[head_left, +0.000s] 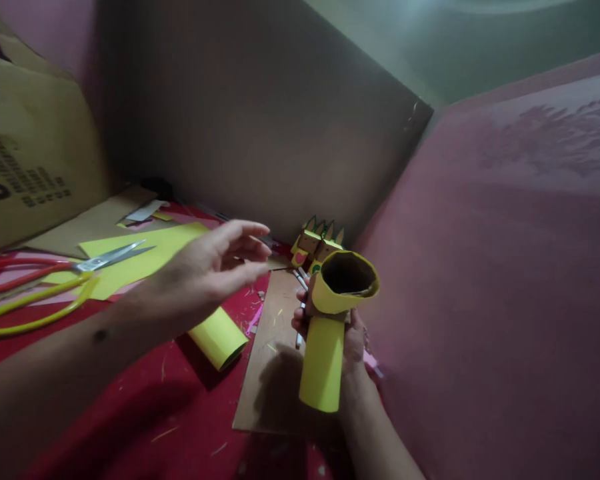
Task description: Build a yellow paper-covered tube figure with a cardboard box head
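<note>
In my right hand (356, 339) is a craft piece made of yellow paper tubes (323, 367) and brown cardboard. Its wide, dark, hollow end tilts up toward me, and a narrower yellow tube points down. My fingers wrap round its middle from behind. My left hand (225, 257) hovers to the left of it, fingers apart and holding nothing. Below that hand a separate yellow paper tube (219, 339) lies on the red surface (145, 413). Behind the craft piece stand small cardboard figures (317, 245) with pointed tops, one bearing a pink heart.
Scissors (87, 267) with red and yellow handles lie partly open on yellow paper (180, 237) at left. A cardboard sheet (260, 393) lies under my hands, with markers (300, 279) near its far end. A printed cardboard box (35, 153) stands far left; a pink wall (505, 300) rises at right.
</note>
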The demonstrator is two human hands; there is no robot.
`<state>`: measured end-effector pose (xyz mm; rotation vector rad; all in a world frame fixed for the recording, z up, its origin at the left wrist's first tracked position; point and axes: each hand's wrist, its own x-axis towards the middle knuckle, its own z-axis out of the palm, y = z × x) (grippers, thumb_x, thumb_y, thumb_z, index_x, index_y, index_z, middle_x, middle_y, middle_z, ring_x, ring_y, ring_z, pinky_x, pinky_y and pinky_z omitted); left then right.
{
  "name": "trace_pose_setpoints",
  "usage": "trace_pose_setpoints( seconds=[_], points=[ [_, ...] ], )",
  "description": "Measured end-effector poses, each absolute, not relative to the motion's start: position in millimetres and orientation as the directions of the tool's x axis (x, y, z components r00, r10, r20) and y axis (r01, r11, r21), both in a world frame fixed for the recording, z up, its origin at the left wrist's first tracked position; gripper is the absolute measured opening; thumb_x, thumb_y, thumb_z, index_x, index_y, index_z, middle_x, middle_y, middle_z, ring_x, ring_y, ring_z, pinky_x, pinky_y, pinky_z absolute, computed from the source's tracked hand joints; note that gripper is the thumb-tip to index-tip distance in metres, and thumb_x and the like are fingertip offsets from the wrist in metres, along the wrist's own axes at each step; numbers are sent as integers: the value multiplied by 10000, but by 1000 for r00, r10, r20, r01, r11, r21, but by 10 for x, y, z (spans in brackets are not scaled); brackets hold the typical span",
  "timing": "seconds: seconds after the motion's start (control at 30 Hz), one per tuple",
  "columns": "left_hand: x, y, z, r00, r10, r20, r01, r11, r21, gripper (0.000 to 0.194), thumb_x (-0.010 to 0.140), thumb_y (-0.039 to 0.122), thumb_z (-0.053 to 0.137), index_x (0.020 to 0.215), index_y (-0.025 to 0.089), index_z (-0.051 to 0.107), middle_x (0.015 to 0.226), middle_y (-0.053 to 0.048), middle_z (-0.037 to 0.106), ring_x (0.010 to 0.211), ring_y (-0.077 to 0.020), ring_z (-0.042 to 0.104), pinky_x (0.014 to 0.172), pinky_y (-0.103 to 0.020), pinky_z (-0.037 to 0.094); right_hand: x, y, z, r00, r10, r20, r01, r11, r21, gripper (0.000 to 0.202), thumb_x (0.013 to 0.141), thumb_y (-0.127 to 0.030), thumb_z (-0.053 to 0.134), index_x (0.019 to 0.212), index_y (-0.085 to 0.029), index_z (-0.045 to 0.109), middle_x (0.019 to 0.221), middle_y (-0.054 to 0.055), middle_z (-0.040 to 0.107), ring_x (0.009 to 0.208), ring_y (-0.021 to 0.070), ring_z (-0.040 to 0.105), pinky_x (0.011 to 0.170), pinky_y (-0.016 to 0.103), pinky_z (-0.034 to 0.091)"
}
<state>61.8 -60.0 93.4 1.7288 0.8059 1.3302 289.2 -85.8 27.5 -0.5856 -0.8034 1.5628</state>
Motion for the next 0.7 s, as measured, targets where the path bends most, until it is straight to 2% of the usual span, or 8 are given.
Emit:
trace_pose_setpoints(
  seconds=[0.07, 0.2, 0.3, 0.4, 0.5, 0.57, 0.63, 0.7],
  points=[
    [695, -554, 814, 337, 834, 436, 46, -477, 878, 541, 763, 374, 676, 1253, 202, 524, 1073, -85, 670, 1039, -270, 644, 855, -409, 554, 2876, -856, 273, -194, 975, 108, -653, -47, -756, 482, 783, -601, 576, 979, -180, 705, 948, 81, 756, 757, 192, 699, 761, 332, 597],
    [822, -622, 775, 436, 742, 509, 67, -591, 804, 665, 733, 355, 699, 1340, 249, 451, 1210, -102, 617, 1179, -303, 575, 982, -468, 494, 2891, -810, 206, -222, 968, 116, -646, -56, -761, 449, 801, -498, 529, 1092, -194, 685, 980, 75, 754, 754, 200, 698, 731, 370, 604],
    [926, -743, 859, 478, 701, 529, -55, -577, 815, 758, 703, 287, 725, 1382, 283, 390, 1288, -90, 584, 1293, -310, 503, 1002, -435, 504, 2916, -780, 145, -205, 969, 138, -608, -16, -794, 509, 834, -558, 469, 1127, -203, 688, 1006, 80, 752, 761, 215, 696, 788, 424, 601],
    [1076, -846, 893, 468, 699, 541, -245, -485, 839, 871, 630, 210, 790, 1376, 317, 354, 1347, -69, 564, 1341, -305, 465, 993, -399, 531, 2896, -787, 149, -192, 974, 120, -536, -1, -844, 597, 845, -683, 413, 1005, -204, 732, 941, 106, 762, 784, 272, 709, 811, 494, 595],
    [1237, -881, 831, 399, 736, 546, -397, -398, 827, 956, 566, 184, 838, 1364, 319, 327, 1370, -68, 556, 1284, -299, 519, 973, -395, 545, 2801, -823, 225, -104, 989, 101, -501, 35, -865, 571, 846, -713, 439, 890, -232, 744, 834, 102, 765, 846, 311, 716, 772, 492, 608],
    [1314, -868, 772, 311, 770, 557, -450, -396, 800, 934, 559, 189, 846, 1340, 311, 349, 1326, -60, 579, 1199, -281, 577, 952, -386, 550, 2712, -852, 283, 11, 993, 115, -552, 102, -828, 460, 847, -657, 514, 928, -262, 735, 904, 64, 773, 893, 286, 718, 791, 445, 614],
    [1347, -847, 733, 264, 797, 544, -440, -402, 803, 850, 593, 208, 838, 1309, 304, 389, 1256, -44, 605, 1112, -262, 618, 940, -388, 551, 2630, -883, 325, 91, 990, 110, -625, 143, -768, 382, 851, -585, 566, 1016, -273, 712, 1010, 32, 768, 942, 252, 715, 839, 397, 607],
    [1339, -832, 722, 263, 819, 509, -361, -406, 840, 758, 648, 237, 818, 1287, 304, 417, 1201, -34, 619, 1056, -255, 635, 918, -401, 557, 2575, -913, 343, 84, 991, 102, -667, 132, -734, 390, 854, -561, 584, 1092, -269, 684, 1035, 28, 763, 911, 243, 720, 809, 385, 616]
  ],
)
